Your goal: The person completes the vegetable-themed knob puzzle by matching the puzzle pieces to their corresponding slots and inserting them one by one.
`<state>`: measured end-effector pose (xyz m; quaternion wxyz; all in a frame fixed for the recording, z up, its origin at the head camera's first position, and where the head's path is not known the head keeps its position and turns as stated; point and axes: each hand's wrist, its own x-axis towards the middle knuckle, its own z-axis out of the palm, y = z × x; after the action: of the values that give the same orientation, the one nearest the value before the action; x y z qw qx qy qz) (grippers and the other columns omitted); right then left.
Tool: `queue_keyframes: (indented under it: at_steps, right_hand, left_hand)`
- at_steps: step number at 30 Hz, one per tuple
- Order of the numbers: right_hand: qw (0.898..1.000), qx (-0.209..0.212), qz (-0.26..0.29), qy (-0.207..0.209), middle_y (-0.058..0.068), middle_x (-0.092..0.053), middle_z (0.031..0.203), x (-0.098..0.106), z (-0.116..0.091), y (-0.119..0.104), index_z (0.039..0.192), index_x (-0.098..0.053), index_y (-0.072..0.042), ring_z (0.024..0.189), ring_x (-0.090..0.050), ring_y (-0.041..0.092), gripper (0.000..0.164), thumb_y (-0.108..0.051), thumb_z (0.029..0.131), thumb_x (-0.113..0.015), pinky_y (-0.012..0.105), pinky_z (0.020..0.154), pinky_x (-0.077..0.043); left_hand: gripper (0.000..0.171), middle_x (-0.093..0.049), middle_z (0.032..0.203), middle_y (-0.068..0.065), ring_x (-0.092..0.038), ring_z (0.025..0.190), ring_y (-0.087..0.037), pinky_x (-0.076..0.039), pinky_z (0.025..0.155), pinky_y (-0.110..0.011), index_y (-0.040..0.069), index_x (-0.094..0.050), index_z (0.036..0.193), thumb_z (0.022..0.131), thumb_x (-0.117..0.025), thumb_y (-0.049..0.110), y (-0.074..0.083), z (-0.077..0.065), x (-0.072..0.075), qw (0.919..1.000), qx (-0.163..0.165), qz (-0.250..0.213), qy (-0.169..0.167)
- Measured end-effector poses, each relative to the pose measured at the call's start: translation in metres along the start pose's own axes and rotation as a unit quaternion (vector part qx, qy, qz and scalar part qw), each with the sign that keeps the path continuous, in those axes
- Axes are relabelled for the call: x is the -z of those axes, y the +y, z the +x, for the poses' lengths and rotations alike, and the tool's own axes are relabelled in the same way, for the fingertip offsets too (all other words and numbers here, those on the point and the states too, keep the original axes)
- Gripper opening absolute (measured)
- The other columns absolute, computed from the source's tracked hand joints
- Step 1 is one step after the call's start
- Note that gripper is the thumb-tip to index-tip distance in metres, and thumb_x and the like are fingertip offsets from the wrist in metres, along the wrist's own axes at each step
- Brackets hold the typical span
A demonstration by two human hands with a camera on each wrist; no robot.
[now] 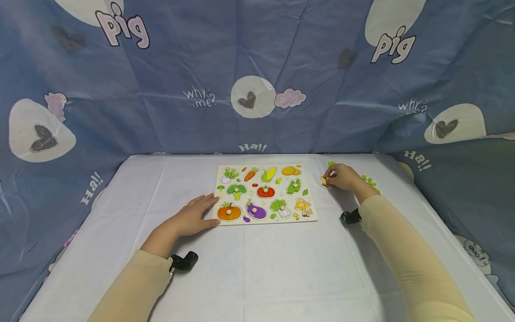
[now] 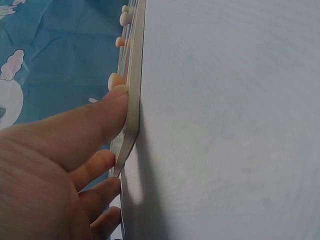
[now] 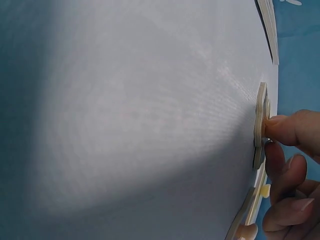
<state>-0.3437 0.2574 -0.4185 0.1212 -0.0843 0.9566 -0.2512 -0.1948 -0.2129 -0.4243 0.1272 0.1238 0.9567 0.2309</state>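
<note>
A vegetable peg puzzle board (image 1: 257, 195) lies flat on the white cloth, with several knobbed pieces such as a pumpkin (image 1: 229, 212), a tomato (image 1: 266, 192) and an eggplant (image 1: 256, 210). My left hand (image 1: 196, 214) rests at the board's left side, its fingers extended; in the left wrist view the thumb (image 2: 107, 112) touches the board's edge (image 2: 134, 100) near a corner. Right of the board, my right hand (image 1: 344, 177) pinches a small brown-and-orange puzzle piece (image 1: 324, 181). The right wrist view shows this piece (image 3: 261, 117) edge-on at the fingertips; its picture is mostly hidden.
Green loose pieces lie by the right hand: one (image 1: 331, 164) behind it, another (image 1: 369, 181) beside the right wrist. Printed blue fabric (image 1: 257, 53) rises behind the table and along both sides. A black wrist camera (image 1: 185, 260) sits on each wrist.
</note>
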Motion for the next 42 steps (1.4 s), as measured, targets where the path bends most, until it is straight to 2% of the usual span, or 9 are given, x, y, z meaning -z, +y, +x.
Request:
queue_keyframes:
  at_steps: [8,14,24,34,42]
  right_hand:
    - [1.0,0.008,-0.005,-0.002,0.003,-0.072,0.084,0.001,-0.004,0.0,0.104,-0.069,-0.007,0.073,-0.057,0.019,0.012,-0.012,0.094,-0.065,0.032,0.067,-0.045]
    - [1.0,0.023,-0.012,0.003,0.007,-0.068,0.089,0.002,-0.012,-0.002,0.106,-0.071,-0.009,0.076,-0.057,0.021,0.013,-0.012,0.095,-0.065,0.034,0.068,-0.045]
    - [0.998,0.068,-0.015,-0.003,0.009,-0.065,0.1,0.0,-0.031,-0.013,0.105,-0.073,-0.014,0.085,-0.059,0.024,0.011,-0.014,0.096,-0.067,0.036,0.07,-0.048]
    - [0.992,0.123,0.014,-0.022,0.004,-0.066,0.097,-0.005,-0.05,-0.026,0.104,-0.073,-0.014,0.085,-0.057,0.022,0.011,-0.01,0.094,-0.069,0.034,0.069,-0.048]
    - [0.985,0.163,0.029,-0.046,0.001,-0.066,0.091,-0.011,-0.057,-0.037,0.102,-0.072,-0.011,0.08,-0.056,0.021,0.011,-0.005,0.093,-0.069,0.033,0.069,-0.048]
  left_hand:
    - [0.078,-0.026,0.162,-0.019,-0.017,0.149,-0.045,-0.018,0.115,-0.068,0.007,-0.038,0.154,0.092,-0.07,0.041,-0.002,0.001,-0.001,1.0,-0.004,0.003,0.0]
    - [0.079,-0.025,0.163,-0.018,-0.016,0.149,-0.044,-0.018,0.115,-0.068,0.008,-0.037,0.155,0.092,-0.07,0.044,-0.003,0.002,-0.002,1.0,0.0,0.005,0.0]
    - [0.079,-0.025,0.163,-0.018,-0.016,0.149,-0.044,-0.018,0.115,-0.068,0.008,-0.037,0.155,0.092,-0.069,0.044,-0.003,0.002,-0.002,1.0,0.002,0.007,0.0]
    - [0.079,-0.025,0.163,-0.018,-0.016,0.149,-0.044,-0.018,0.115,-0.068,0.007,-0.037,0.155,0.092,-0.069,0.043,-0.002,0.002,-0.002,1.0,0.001,0.007,0.0]
    - [0.079,-0.025,0.163,-0.019,-0.016,0.149,-0.044,-0.018,0.115,-0.067,0.007,-0.037,0.155,0.092,-0.069,0.043,-0.001,0.002,-0.002,0.9999,0.0,0.01,0.0]
